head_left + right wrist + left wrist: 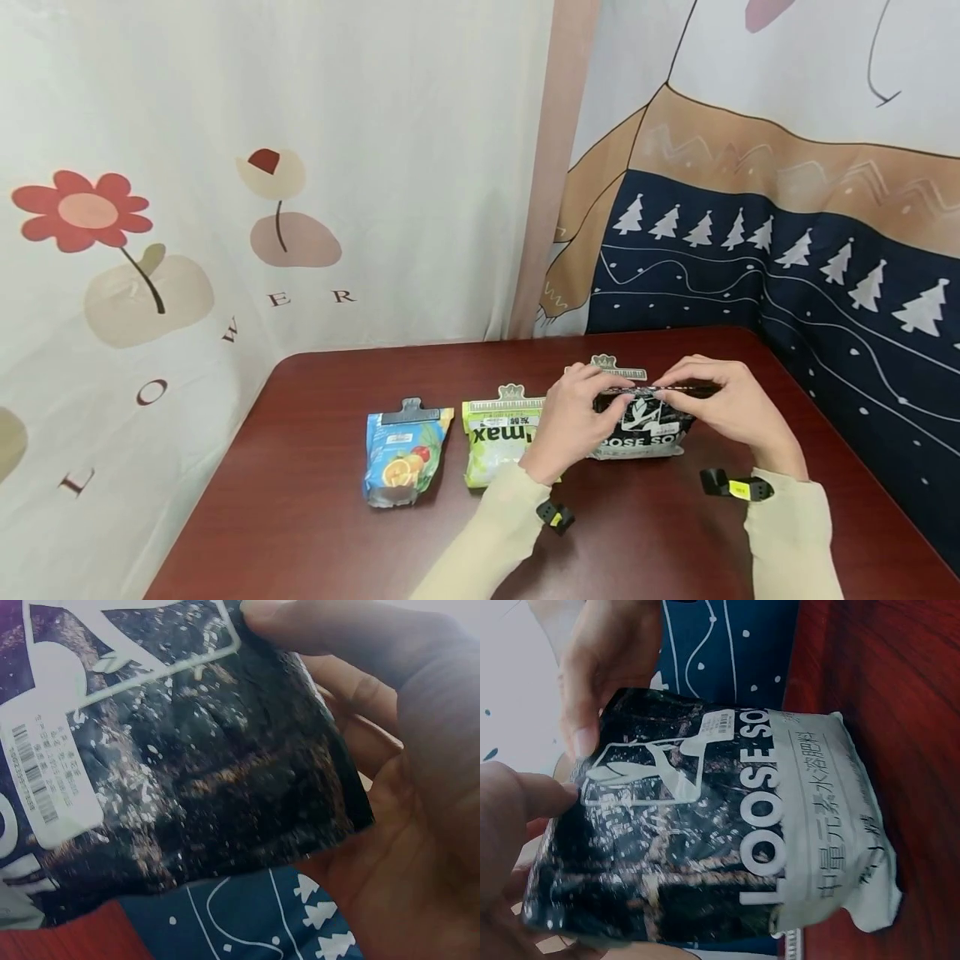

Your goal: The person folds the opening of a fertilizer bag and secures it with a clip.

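A black and pale grey fertilizer bag (637,437) stands upright at the right of the table. In the head view my left hand (573,417) pinches the left part of its top edge. My right hand (727,408) pinches the same edge farther right, thumb in front and fingers behind. The bag's front (682,825), with a plant outline and white lettering, faces the left wrist camera. Up close in the right wrist view, its dark upper corner (262,787) lies by my right thumb and palm. Just behind the bag is a silver clip (618,368), partly hidden.
Left of my left hand stands a green bag (491,454) with a silver clip (512,398) on top, partly covered by my arm. Farther left is a blue bag (397,462) with a dark grey clip (410,411). Printed curtains hang behind the dark red table (300,500).
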`<action>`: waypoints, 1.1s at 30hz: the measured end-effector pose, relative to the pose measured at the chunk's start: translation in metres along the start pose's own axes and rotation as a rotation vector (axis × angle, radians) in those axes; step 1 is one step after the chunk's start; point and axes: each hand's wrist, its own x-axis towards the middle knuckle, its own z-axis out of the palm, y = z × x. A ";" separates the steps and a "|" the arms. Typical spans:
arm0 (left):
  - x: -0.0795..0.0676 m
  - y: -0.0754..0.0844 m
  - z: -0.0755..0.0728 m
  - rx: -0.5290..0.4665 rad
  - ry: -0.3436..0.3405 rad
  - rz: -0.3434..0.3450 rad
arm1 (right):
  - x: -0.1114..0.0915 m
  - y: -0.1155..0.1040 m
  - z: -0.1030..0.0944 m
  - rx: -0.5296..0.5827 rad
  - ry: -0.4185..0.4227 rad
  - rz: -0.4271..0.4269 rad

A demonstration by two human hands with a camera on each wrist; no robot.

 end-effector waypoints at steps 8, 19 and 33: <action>0.005 0.004 0.008 0.014 0.023 0.032 | 0.002 -0.001 0.007 0.008 0.008 -0.046; 0.005 -0.002 0.011 -0.068 0.058 0.035 | 0.003 0.000 0.008 0.030 0.002 -0.053; 0.001 -0.015 0.007 -0.261 0.052 0.064 | -0.002 0.005 0.000 0.037 -0.044 0.003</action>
